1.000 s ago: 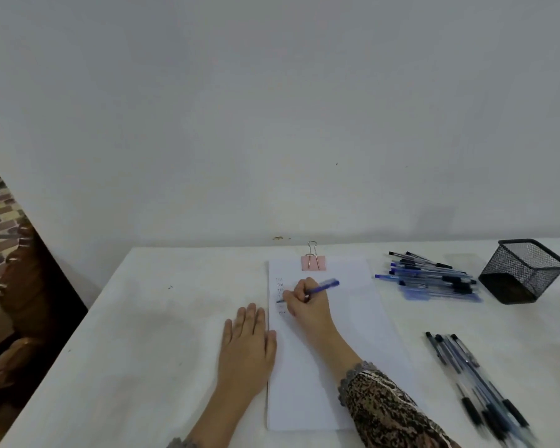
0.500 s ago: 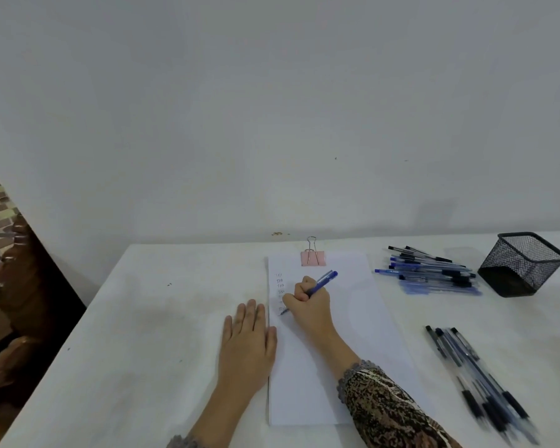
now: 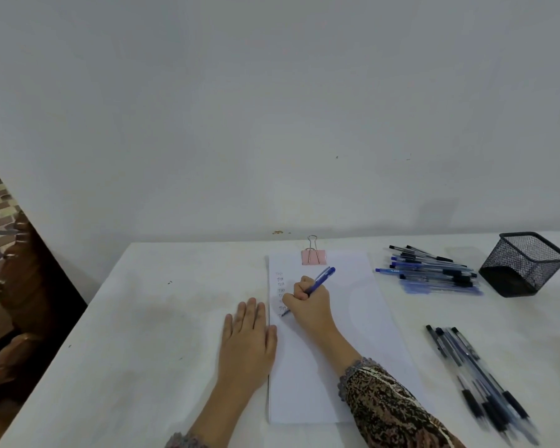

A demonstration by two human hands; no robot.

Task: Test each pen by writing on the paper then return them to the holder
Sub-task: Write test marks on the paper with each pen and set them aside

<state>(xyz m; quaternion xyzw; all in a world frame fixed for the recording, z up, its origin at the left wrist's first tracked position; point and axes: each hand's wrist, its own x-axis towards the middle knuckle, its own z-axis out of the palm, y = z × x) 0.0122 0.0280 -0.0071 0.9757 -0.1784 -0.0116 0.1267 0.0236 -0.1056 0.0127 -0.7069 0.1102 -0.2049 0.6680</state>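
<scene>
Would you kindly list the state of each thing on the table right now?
Blue pen: in right hand, tip on paper.
Left hand: flat, at paper's left edge.
Paper: clipped at top, short marks down its left side.
Mesh holder: tilted, apparently empty.
Far pens: heaped.
Near pens: loose bundle.

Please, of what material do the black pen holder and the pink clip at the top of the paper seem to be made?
The pen holder looks like black wire mesh, probably painted metal: the table shows through its fine grid. The clip has a flat pink body, probably coated metal, though plastic cannot be excluded, and thin shiny wire handles that look like bare steel.
</scene>
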